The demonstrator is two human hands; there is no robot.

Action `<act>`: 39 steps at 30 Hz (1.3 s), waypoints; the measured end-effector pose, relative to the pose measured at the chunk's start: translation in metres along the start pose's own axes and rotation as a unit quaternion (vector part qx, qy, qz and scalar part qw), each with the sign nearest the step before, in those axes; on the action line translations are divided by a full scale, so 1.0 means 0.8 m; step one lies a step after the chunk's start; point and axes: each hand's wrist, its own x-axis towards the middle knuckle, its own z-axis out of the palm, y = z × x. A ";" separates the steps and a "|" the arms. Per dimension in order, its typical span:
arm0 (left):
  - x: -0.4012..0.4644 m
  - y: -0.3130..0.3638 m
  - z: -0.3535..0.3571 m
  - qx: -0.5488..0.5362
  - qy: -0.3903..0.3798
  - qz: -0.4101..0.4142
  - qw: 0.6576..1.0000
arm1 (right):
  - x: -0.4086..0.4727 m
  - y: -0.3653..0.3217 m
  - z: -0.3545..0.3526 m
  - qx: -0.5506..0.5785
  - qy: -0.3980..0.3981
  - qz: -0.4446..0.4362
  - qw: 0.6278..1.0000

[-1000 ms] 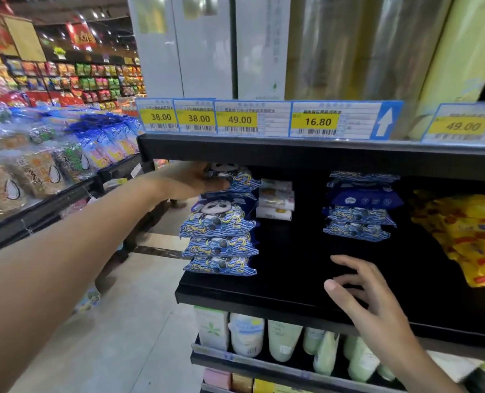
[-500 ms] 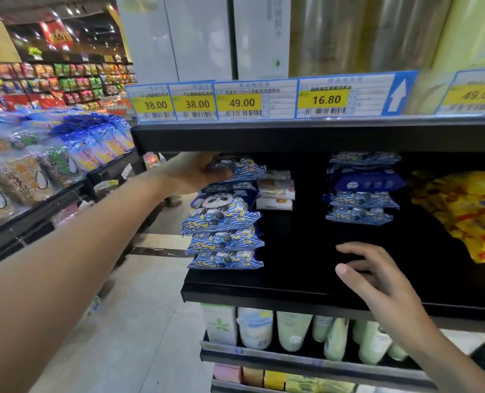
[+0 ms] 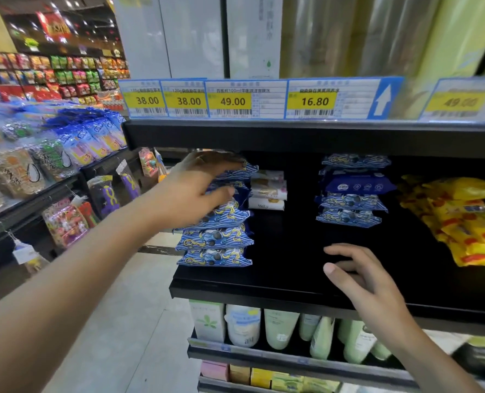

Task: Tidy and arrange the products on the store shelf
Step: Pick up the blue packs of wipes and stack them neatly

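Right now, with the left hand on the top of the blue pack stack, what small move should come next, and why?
Probably lift the top blue wave-patterned pack off the left stack and set it square. The left hand grips it with fingers above and thumb below, and it sticks out to the right of the packs beneath. The right hand rests open on the black shelf.

Black shelf (image 3: 286, 268): blue pack stacks L (image 3: 215, 245) & mid (image 3: 349, 211), yellow packs R (image 3: 473, 228).
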 end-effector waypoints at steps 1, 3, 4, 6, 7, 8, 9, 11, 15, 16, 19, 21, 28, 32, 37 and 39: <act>-0.006 0.011 0.004 -0.001 0.000 0.003 1.000 | 0.000 0.000 0.000 0.002 -0.001 0.003 1.000; -0.014 0.033 0.014 0.005 0.000 0.005 1.000 | 0.001 0.001 -0.001 0.005 0.001 0.010 1.000; -0.018 0.045 0.021 0.012 0.006 0.010 1.000 | 0.001 0.002 -0.002 0.007 0.003 0.013 1.000; -0.024 0.071 0.038 0.011 0.030 0.048 0.998 | 0.004 0.004 -0.004 0.021 0.009 0.022 1.000; -0.028 0.086 0.051 -0.001 0.041 0.075 0.996 | 0.007 0.004 -0.006 0.035 0.016 0.027 0.999; -0.032 0.101 0.066 -0.020 0.045 0.097 0.994 | 0.011 0.005 -0.009 0.049 0.026 0.033 0.998; -0.036 0.116 0.084 -0.043 0.041 0.104 0.993 | 0.016 0.005 -0.013 0.054 0.044 0.034 0.997; -0.042 0.141 0.124 -0.077 0.015 0.085 0.993 | 0.030 0.008 -0.025 0.021 0.099 0.016 0.995; -0.045 0.160 0.200 -0.085 -0.038 0.018 0.995 | 0.068 0.011 -0.064 -0.149 0.170 -0.043 0.973; -0.045 0.160 0.211 -0.073 -0.037 0.009 0.997 | 0.079 0.010 -0.074 -0.193 0.170 -0.051 0.965; -0.043 0.156 0.225 -0.062 -0.024 -0.009 0.998 | 0.120 0.003 -0.101 -0.306 0.169 -0.073 0.934; -0.042 0.152 0.226 -0.079 -0.031 -0.020 0.996 | 0.147 -0.005 -0.109 -0.368 0.162 -0.077 0.913; -0.033 0.150 0.224 -0.152 -0.046 -0.080 0.984 | 0.205 -0.007 -0.111 -0.449 0.059 -0.042 0.891; -0.031 0.147 0.225 -0.154 -0.049 -0.085 0.983 | 0.208 -0.001 -0.107 -0.437 0.089 -0.079 0.891; -0.031 0.145 0.225 -0.163 -0.056 -0.084 0.981 | 0.206 -0.002 -0.103 -0.436 0.125 -0.104 0.885; -0.031 0.144 0.225 -0.164 -0.057 -0.086 0.981 | 0.203 -0.004 -0.103 -0.432 0.124 -0.131 0.883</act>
